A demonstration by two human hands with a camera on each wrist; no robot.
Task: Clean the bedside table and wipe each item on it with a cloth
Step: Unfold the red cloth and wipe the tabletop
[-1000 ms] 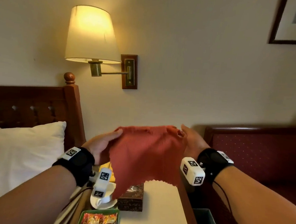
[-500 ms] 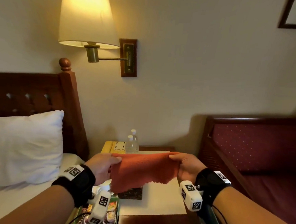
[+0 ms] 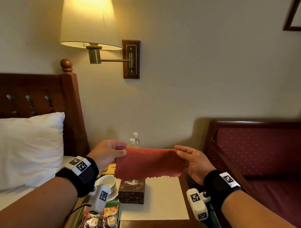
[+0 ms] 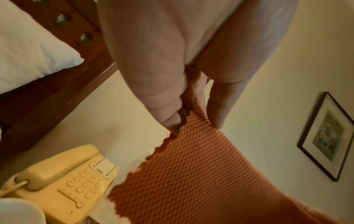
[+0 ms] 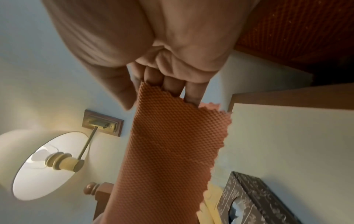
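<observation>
A red-orange waffle-weave cloth [image 3: 148, 162] [image 4: 191, 174] [image 5: 168, 151] is stretched in the air above the wooden bedside table [image 3: 158, 226], folded over so its zigzag edge hangs down. My left hand [image 3: 107, 154] [image 4: 187, 115] pinches its left end between thumb and fingers. Its right end is pinched by my right hand [image 3: 191, 159] [image 5: 151, 91]. On the table's white mat [image 3: 165, 198] stand a dark patterned tissue box [image 3: 132, 190] [image 5: 254, 200], a white cup on a saucer [image 3: 105, 183], a yellow telephone [image 4: 63, 180] and two water bottles [image 3: 134, 141], partly hidden behind the cloth.
A green tray of sachets [image 3: 98, 218] sits at the table's front left corner. A bed with a white pillow [image 3: 22, 149] and a wooden headboard [image 3: 70, 108] is on the left. A red upholstered bench [image 3: 261, 153] is on the right, and a lit wall lamp [image 3: 90, 19] hangs above.
Both hands have lowered the cloth from chest height to just above the table and folded it shorter. The head view has dropped, so the table's items now show.
</observation>
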